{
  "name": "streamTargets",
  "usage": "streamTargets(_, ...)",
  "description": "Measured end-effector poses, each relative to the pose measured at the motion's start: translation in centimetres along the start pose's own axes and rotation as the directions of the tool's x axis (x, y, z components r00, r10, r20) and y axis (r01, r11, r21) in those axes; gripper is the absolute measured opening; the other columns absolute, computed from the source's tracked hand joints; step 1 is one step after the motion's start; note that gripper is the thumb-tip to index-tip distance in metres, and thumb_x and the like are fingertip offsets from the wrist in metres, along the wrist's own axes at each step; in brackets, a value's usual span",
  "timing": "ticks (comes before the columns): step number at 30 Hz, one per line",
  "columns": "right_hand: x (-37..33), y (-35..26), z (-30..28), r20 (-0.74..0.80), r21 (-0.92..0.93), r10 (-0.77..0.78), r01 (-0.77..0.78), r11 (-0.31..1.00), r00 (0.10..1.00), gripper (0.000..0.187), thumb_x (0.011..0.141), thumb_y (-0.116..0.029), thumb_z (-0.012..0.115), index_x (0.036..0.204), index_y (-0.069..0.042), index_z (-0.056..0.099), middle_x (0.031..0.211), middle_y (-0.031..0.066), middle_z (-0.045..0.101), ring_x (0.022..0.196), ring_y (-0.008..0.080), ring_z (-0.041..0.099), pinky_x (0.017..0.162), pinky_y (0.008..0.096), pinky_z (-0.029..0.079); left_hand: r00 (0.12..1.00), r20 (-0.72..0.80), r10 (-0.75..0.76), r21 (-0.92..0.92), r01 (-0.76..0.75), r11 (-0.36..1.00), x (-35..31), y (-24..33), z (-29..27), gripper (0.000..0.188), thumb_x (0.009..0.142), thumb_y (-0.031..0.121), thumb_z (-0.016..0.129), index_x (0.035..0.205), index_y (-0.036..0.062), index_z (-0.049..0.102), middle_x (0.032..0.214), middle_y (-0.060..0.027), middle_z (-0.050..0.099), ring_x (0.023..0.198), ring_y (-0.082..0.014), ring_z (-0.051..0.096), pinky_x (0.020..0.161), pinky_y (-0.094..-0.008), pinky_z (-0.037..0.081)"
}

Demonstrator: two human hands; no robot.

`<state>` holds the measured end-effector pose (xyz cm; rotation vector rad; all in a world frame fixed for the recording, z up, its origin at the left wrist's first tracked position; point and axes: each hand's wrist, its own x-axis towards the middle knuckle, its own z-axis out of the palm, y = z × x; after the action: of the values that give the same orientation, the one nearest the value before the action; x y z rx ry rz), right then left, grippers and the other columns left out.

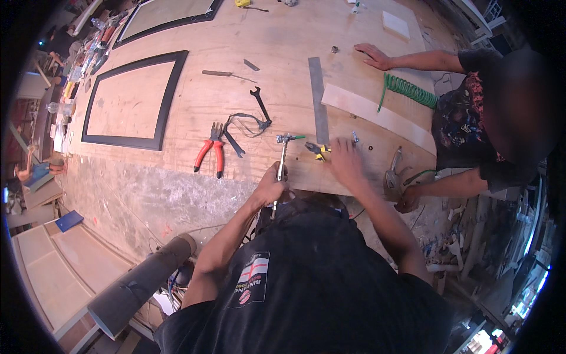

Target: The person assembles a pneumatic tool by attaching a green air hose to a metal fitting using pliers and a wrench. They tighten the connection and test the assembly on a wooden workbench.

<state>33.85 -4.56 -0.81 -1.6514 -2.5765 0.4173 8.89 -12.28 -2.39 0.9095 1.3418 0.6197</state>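
While the left hand (pixel 272 184) closes around the lower end of a slim metal bar clamp (pixel 282 162) just below the middle of the frame, the right hand (pixel 346 162) lies open and flat, palm down, on the plywood worktop (pixel 283 76) a little to the right of it, with nothing gripped. The clamp's long axis runs nearly straight up the frame, from the left fist at the table's near edge to its head (pixel 285 139), which sits above the fist and carries a short green-tipped crosspiece pointing right. So the tool lies in the left hand and directly left of the right one; the right fingers spread just beside a yellow-handled plier (pixel 319 151) and a small bolt (pixel 355 137). A steel ruler (pixel 319 97) stretches up the frame above the right hand, touching a pale wood strip (pixel 377 115). Red-handled pliers (pixel 210 153) and a black spanner (pixel 260 104) lie further left, well apart from both hands. At the right edge another person leans on the worktop, one hand (pixel 372 56) flat at upper right, the other (pixel 407 197) low by locking pliers (pixel 394 171).
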Motion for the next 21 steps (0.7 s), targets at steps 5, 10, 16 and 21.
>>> streamTargets(5,-3.3,1.9,6.1,-0.028,-0.195,-0.044,0.038,0.980,0.999,0.058,0.083,-0.030,0.078,0.134,-0.006,0.061,0.136,0.0173,0.053,0.125,0.0398,0.051,0.099,0.0495,0.047,0.997,0.006,0.072,-0.075,-0.072,0.995,2.2,-2.9,-0.3,0.036,0.071,-0.004,0.061,0.105,0.0043,0.052,0.083,-0.0014,0.050,0.076,-0.0145,0.053,0.070,-0.0296,0.048)
streamTargets(10,-1.2,-0.1,4.8,0.165,-0.122,0.268,-0.250,0.961,0.949,0.041,0.079,-0.014,0.077,0.117,-0.002,0.068,0.133,0.0228,0.054,0.121,0.0400,0.057,0.096,0.0503,0.052,0.996,0.093,0.011,-0.180,0.006,0.984,1.4,0.6,-0.5,0.038,0.068,-0.007,0.058,0.102,0.0053,0.050,0.083,-0.0009,0.050,0.075,-0.0134,0.052,0.065,-0.0304,0.046)
streamTargets(16,-0.3,0.9,2.9,0.140,0.112,0.431,-0.447,0.888,0.891,0.031,0.087,-0.013,0.072,0.115,0.000,0.067,0.133,0.0277,0.055,0.108,0.0418,0.068,0.091,0.0504,0.055,0.994,0.105,0.027,-0.238,-0.001,0.971,1.1,2.6,0.4,0.042,0.066,-0.008,0.059,0.106,0.0039,0.051,0.086,-0.0024,0.052,0.074,-0.0150,0.054,0.066,-0.0309,0.047)
streamTargets(21,-0.4,4.0,4.5,0.392,0.689,0.305,-0.497,0.528,0.868,0.044,0.086,-0.007,0.062,0.130,-0.002,0.065,0.128,0.0148,0.065,0.109,0.0288,0.069,0.091,0.0425,0.054,0.994,0.101,0.038,-0.267,-0.010,0.964,1.4,3.5,1.5,0.043,0.066,-0.008,0.059,0.106,0.0034,0.051,0.087,-0.0025,0.052,0.073,-0.0151,0.055,0.066,-0.0307,0.047)
